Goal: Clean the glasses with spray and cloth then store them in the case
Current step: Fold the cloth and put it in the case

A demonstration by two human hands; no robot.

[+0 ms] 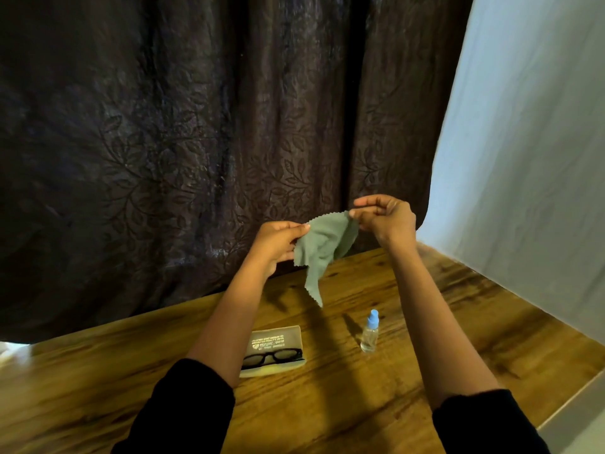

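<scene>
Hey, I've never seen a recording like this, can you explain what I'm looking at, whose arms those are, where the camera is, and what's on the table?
There is no machine here. One wide-angle camera sits on a person's head and looks forward and down, so the two arms reaching in from the bottom are that person's own. The left hand and the right hand hold a green cleaning cloth up in the air between them, each pinching an edge with the fingers. Below, on the wooden table, black glasses rest on a pale glasses case. To its right stands a small clear spray bottle with a blue cap. A dark curtain hangs behind the table.
</scene>
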